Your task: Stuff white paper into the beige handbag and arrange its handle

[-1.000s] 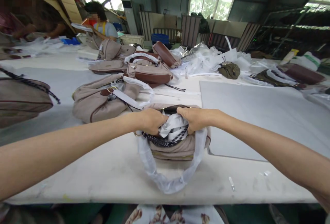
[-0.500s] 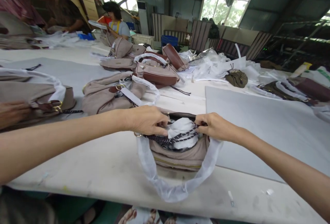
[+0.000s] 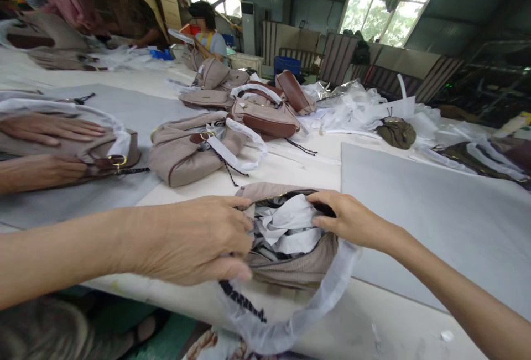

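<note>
The left hand (image 3: 199,241) is gripping the near rim of the beige handbag (image 3: 290,263) at the table's (image 3: 174,293) front edge, fingers curled together; the right hand (image 3: 352,219) is pinching the open zipper edge beside the white stuffing paper (image 3: 288,227)

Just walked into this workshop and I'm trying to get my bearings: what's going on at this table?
A person stands at a long white table with a beige handbag in front of them. Their left hand grips its near left side, and their right hand holds the open rim, where white stuffing paper shows. To the left, a co-worker's hands press on another bag. More bags lie behind.
</note>
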`<state>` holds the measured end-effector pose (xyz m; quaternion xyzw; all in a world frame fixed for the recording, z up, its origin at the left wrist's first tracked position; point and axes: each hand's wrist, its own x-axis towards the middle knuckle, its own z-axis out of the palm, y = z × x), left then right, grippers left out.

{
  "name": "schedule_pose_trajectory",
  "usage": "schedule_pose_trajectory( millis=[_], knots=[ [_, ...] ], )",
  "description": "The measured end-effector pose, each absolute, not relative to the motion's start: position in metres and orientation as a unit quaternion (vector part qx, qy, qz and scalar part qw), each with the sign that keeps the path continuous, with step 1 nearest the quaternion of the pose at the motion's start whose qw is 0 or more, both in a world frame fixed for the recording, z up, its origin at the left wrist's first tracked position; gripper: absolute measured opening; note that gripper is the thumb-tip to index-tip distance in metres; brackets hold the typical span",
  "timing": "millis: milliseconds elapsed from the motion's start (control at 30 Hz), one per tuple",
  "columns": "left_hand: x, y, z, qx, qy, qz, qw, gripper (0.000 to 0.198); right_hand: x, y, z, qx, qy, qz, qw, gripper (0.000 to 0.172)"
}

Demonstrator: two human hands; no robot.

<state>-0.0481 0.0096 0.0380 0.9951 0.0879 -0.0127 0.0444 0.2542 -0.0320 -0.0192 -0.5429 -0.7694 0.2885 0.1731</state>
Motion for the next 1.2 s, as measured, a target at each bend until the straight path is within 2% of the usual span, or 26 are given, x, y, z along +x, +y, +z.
schedule_pose_trajectory(
  millis=[67, 100, 200, 267, 333, 400, 467, 600, 767, 867, 933, 1000, 1100, 1200],
  knots=[
    [-0.033, 0.012, 0.030, 0.991, 0.122, -0.053, 0.019, 0.014, 0.248, -0.026, -0.014, -0.552, -0.792, 0.251, 0.067, 0.038],
    [-0.024, 0.014, 0.023, 0.985, 0.158, -0.069, -0.015, 0.012, 0.245, -0.023, -0.011, -0.556, -0.796, 0.239, 0.013, 0.034],
    [0.001, 0.020, 0.000, 0.956, 0.242, -0.127, -0.111, 0.010, 0.239, -0.015, -0.003, -0.559, -0.795, 0.200, -0.123, 0.027],
    [0.012, 0.023, -0.015, 0.948, 0.255, -0.153, -0.116, 0.014, 0.239, -0.010, 0.000, -0.550, -0.797, 0.187, -0.166, 0.028],
    [0.019, 0.025, -0.028, 0.949, 0.256, -0.151, -0.108, 0.023, 0.241, -0.006, -0.002, -0.536, -0.805, 0.197, -0.160, 0.025],
    [0.023, 0.027, -0.039, 0.955, 0.244, -0.132, -0.105, 0.016, 0.244, -0.003, -0.007, -0.526, -0.815, 0.213, -0.119, 0.020],
    [0.024, 0.031, -0.047, 0.964, 0.219, -0.111, -0.102, 0.010, 0.247, -0.001, -0.014, -0.516, -0.823, 0.226, -0.066, 0.022],
    [0.023, 0.041, -0.048, 0.974, 0.192, -0.085, -0.085, 0.023, 0.251, 0.000, -0.020, -0.538, -0.802, 0.260, -0.019, 0.025],
    [0.028, 0.040, -0.005, 0.970, 0.205, -0.088, -0.099, 0.033, 0.257, -0.010, 0.000, -0.605, -0.754, 0.251, -0.048, 0.019],
    [0.030, 0.031, 0.013, 0.965, 0.211, -0.119, -0.103, 0.029, 0.250, -0.023, 0.004, -0.609, -0.756, 0.209, -0.119, 0.006],
    [0.026, 0.026, 0.010, 0.958, 0.222, -0.169, -0.067, 0.026, 0.241, -0.029, -0.003, -0.586, -0.766, 0.186, -0.186, 0.017],
    [0.014, 0.021, 0.001, 0.952, 0.242, -0.184, -0.019, 0.026, 0.234, -0.030, -0.010, -0.571, -0.771, 0.178, -0.217, 0.029],
    [-0.020, 0.014, -0.010, 0.969, 0.244, -0.035, 0.012, 0.023, 0.233, -0.028, -0.007, -0.565, -0.771, 0.204, -0.210, 0.033],
    [-0.060, 0.003, -0.019, 0.954, 0.249, 0.170, -0.003, 0.023, 0.232, -0.032, 0.015, -0.566, -0.768, 0.239, -0.180, 0.021]
  ],
)
